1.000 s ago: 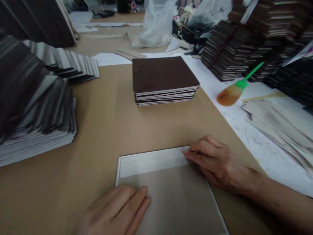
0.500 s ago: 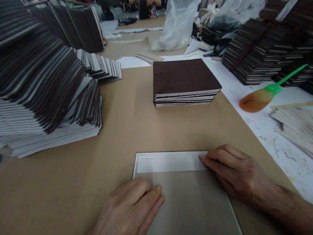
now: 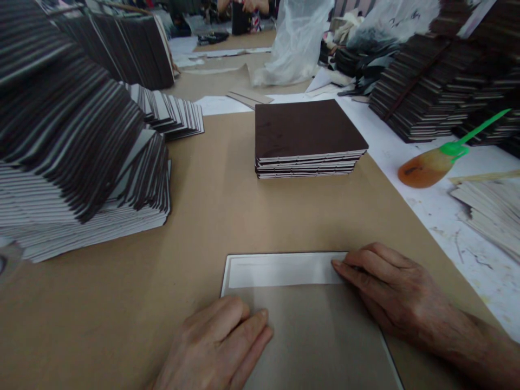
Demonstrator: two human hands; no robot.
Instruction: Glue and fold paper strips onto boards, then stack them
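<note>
A flat board cover [image 3: 284, 270] lies on the brown paper in front of me, with a grey-brown sheet [image 3: 317, 336] laid over most of it and a white strip showing along the far edge. My left hand [image 3: 215, 349] rests flat on the sheet's near left part, fingers stretched together. My right hand [image 3: 385, 292] presses on the sheet's far right corner with fingers flat. Beyond lies a short stack of dark brown covers [image 3: 306, 138].
Tall fanned stacks of brown-and-white covers [image 3: 73, 151] fill the left. More dark stacks [image 3: 439, 81] stand at the right back. An amber glue bottle with a green nozzle [image 3: 430, 165] lies on the white paper beside loose pale sheets [image 3: 487, 208]. A plastic bag [image 3: 296, 38] sits behind.
The view swung left and steadied over the last second. Both hands stay in the same place on the sheet; nothing was picked up or let go.
</note>
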